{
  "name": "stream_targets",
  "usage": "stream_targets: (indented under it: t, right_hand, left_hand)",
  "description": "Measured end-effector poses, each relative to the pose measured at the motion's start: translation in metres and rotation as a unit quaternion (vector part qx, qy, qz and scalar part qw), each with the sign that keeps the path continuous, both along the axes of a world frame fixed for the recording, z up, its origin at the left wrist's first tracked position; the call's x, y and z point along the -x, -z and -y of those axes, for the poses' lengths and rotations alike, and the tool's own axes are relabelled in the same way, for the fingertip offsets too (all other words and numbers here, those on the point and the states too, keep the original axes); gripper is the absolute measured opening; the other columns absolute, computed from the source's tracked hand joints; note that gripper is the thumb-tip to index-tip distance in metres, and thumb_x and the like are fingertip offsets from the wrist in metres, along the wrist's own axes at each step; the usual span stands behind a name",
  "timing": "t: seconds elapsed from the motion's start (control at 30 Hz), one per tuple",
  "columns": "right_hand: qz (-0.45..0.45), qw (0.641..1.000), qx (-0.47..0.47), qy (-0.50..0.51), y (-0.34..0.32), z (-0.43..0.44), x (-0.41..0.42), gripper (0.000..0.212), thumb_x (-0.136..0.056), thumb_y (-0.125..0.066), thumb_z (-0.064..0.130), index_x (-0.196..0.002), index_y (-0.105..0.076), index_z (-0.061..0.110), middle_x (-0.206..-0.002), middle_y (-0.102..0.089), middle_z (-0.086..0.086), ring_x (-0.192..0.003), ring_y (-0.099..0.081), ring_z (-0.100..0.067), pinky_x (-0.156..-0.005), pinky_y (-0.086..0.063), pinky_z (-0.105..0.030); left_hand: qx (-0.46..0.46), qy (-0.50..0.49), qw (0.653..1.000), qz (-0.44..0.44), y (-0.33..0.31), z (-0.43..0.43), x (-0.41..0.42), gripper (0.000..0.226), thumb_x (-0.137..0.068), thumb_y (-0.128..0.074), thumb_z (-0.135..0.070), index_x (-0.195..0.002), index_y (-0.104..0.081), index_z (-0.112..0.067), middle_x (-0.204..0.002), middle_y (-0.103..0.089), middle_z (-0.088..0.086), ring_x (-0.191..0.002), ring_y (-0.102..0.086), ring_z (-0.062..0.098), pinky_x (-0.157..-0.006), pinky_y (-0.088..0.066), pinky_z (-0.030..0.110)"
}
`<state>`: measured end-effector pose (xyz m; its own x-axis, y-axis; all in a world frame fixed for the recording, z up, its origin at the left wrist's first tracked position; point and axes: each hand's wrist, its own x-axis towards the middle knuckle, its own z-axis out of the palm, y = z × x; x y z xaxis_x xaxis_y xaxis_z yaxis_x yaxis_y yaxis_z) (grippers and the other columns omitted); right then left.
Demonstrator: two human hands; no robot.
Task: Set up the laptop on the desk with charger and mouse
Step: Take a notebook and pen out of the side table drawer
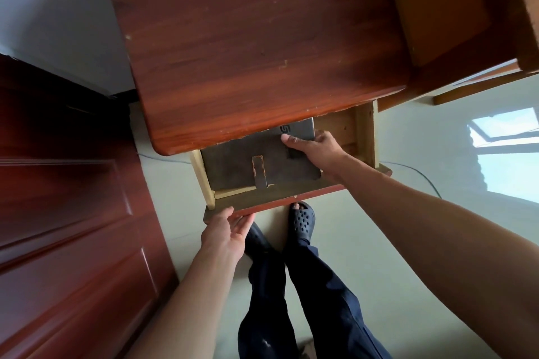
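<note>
The desk top (248, 38) is reddish-brown with dark wood grain. The drawer (364, 131) is pale raw wood inside. The laptop (300, 130) is silver-grey (dark logo on the lid), the sleeve (233, 166) dull grey-brown. The door (58, 213) at the left of the frame is deep red-brown. The floor (408, 242) is pale greenish cream, the trousers (320, 285) navy.

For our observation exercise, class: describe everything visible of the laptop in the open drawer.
The laptop lies in the open wooden drawer, mostly inside a dark grey felt-like sleeve with a strap loop. Only one silver corner with a dark logo shows, partly under the desk edge. The right hand grips that corner; the rest is hidden.
</note>
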<state>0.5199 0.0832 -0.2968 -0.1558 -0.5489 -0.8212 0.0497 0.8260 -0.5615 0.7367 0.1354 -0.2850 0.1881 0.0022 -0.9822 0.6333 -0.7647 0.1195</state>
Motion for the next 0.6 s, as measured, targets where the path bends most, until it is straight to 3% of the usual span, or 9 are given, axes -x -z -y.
stream_targets:
  t: [0.1, 0.23, 0.4, 0.47, 0.6]
  right_hand:
    - [0.032, 0.998, 0.004, 0.05, -0.021, -0.017, 0.011, 0.046, -0.071, -0.082, 0.044, -0.095, -0.068, 0.008, -0.082, -0.075, -0.009, -0.072, -0.074, -0.024, -0.055, -0.058, -0.032]
    - [0.034, 0.991, -0.026, 0.126, -0.047, -0.064, 0.053, 0.043, -0.073, -0.082, 0.033, -0.103, -0.069, 0.004, -0.089, -0.076, -0.011, -0.077, -0.074, -0.025, -0.06, -0.058, -0.035]
    - [0.018, 0.977, -0.071, 0.2, -0.077, -0.143, 0.11, 0.051, -0.061, -0.084, 0.039, -0.097, -0.071, 0.005, -0.09, -0.076, -0.012, -0.073, -0.074, -0.025, -0.056, -0.057, -0.034]
    - [0.021, 0.967, -0.083, 0.24, -0.086, -0.179, 0.127, 0.053, -0.057, -0.084, 0.04, -0.098, -0.071, 0.009, -0.091, -0.076, -0.012, -0.072, -0.074, -0.025, -0.055, -0.057, -0.036]
    - [0.03, 0.956, -0.092, 0.277, -0.096, -0.222, 0.138, 0.05, -0.059, -0.081, 0.039, -0.098, -0.07, 0.011, -0.088, -0.076, -0.011, -0.066, -0.073, -0.024, -0.052, -0.056, -0.036]
  left_hand:
    - [0.006, 0.016, 1.0, -0.002, -0.007, 0.002, 0.0, 0.009, -0.092, -0.058, -0.006, -0.098, -0.053, -0.001, -0.098, -0.062, 0.02, -0.083, -0.065, 0.036, -0.062, -0.061, 0.046]
    - [0.028, 0.031, 0.999, 0.014, -0.013, 0.008, 0.004, 0.033, -0.093, -0.05, 0.002, -0.126, -0.049, 0.001, -0.11, -0.06, 0.024, -0.107, -0.06, 0.038, -0.082, -0.056, 0.045]
    - [0.038, 0.078, 0.996, 0.031, -0.031, 0.015, 0.011, 0.028, -0.093, -0.048, 0.001, -0.122, -0.051, 0.001, -0.109, -0.06, 0.025, -0.083, -0.062, 0.035, -0.046, -0.058, 0.039]
    - [0.036, 0.099, 0.994, 0.036, -0.041, 0.02, 0.015, 0.026, -0.092, -0.048, 0.001, -0.117, -0.053, 0.003, -0.109, -0.06, 0.024, -0.078, -0.062, 0.033, -0.049, -0.058, 0.039]
    - [0.007, 0.139, 0.989, 0.052, -0.053, 0.039, 0.018, 0.035, -0.095, -0.042, -0.003, -0.128, -0.051, 0.0, -0.116, -0.06, 0.021, -0.084, -0.061, 0.034, -0.061, -0.058, 0.041]
